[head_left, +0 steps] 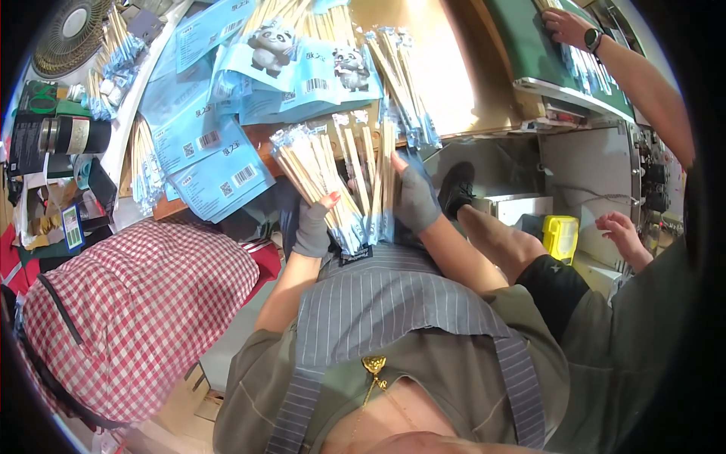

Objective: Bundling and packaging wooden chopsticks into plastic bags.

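**Wrapped chopstick bundle being held in both gloved hands at the table edge**

The fanned bundle of pale wooden chopsticks in clear-and-blue sleeves (333,181) is sitting in front of my chest, just below the edge of the wooden table (446,83), and I am gripping it from both sides. My left hand (312,225), in a grey fingerless glove, is clasping the lower left part of the fan, fingers curled around the sticks. My right hand (414,198), gloved the same way, is pressing against the right side of the bundle, thumb up along the sleeves.

Judging by what is lying around, I am somewhere in the middle of the work: light-blue flat paper pouches with a panda picture (295,68) are spreading across the table, and more wrapped chopsticks (404,83) are waiting loose beside them. I cannot tell which pouches are filled.

At the far right, another person's hand (566,27) is resting on a green belt (529,45). A red-checked cloth bag (144,310) is standing at my left.
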Tool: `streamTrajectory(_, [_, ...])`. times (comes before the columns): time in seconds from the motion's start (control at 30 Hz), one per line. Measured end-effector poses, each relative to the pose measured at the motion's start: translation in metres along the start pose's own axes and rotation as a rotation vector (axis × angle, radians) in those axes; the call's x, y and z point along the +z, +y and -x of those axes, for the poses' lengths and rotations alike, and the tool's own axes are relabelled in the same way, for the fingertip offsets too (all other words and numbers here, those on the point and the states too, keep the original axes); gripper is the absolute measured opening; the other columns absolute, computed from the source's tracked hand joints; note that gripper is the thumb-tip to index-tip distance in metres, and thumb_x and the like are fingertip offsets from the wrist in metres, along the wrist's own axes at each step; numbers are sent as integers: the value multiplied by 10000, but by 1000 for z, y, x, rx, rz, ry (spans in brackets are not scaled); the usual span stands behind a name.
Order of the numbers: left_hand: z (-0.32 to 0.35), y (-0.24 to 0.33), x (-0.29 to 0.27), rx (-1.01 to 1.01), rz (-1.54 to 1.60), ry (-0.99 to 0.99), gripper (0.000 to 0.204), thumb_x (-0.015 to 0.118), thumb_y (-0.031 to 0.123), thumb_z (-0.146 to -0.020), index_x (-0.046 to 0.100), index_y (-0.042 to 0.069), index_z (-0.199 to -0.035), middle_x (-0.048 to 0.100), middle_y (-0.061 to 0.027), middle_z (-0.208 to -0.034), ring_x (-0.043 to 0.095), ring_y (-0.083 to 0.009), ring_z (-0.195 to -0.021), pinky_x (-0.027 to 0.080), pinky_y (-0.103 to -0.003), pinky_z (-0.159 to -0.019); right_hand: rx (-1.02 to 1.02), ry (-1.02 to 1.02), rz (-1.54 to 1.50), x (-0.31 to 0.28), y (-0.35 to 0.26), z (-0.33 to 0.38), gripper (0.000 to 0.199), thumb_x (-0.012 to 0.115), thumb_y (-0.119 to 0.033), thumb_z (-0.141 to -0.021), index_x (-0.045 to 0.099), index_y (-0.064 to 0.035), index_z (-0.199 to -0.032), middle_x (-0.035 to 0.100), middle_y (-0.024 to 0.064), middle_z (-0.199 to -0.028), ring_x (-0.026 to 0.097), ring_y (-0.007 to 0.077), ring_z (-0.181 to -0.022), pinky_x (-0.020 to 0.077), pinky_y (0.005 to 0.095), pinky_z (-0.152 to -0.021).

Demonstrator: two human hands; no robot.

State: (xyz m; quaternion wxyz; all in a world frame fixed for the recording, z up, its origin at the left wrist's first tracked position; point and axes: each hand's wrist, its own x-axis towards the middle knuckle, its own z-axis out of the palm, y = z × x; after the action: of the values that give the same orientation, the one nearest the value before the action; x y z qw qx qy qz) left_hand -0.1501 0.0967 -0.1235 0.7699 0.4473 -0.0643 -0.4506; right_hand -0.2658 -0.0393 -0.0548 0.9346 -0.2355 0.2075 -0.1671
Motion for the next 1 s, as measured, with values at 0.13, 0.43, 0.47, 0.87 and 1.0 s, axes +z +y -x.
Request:
streamTrajectory(0.13, [7,3,7,-19,19,38,423,636,142,-762,552,9,-1154,624,-73,-990,610,-176,-892,492,-290,-795,43,-6,333,-12,2,-4,491,438,-350,-948,442,24,-1267,570,161,-1179,596,258,-1061,483,397,-922])
streamTrajectory(0.43, [6,6,10,-25,10,29,421,632,164,-757,551,2,-1138,629,-90,-971,612,-187,-884,493,-288,-784,44,-130,59,-29,7,-8,502,464,-327,-954,418,28,-1307,559,154,-1216,580,243,-1096,481,376,-927])
streamTrajectory(0.47, [6,5,8,-27,11,28,421,632,164,-757,551,2,-1138,629,-90,-971,612,-187,-884,493,-288,-784,43,-128,59,-32,8,-8,502,464,-327,-954,418,28,-1307,559,154,-1216,580,243,-1096,481,376,-927])
streamTrajectory(0.87, [2,5,0,-67,-26,48,382,639,149,-758,553,3,-1101,618,-89,-915,611,-177,-816,500,-283,-724,3,57,287,-18,1,-8,423,570,-210,-899,479,37,-1231,595,139,-1096,625,229,-976,521,359,-815])
streamTrajectory(1.0, [4,10,6,-85,-31,39,362,628,146,-770,553,-4,-1091,621,-103,-914,632,-203,-794,522,-310,-705,16,110,348,-7,-6,-6,386,599,-189,-877,509,24,-1186,611,125,-1036,633,191,-875,530,326,-742])
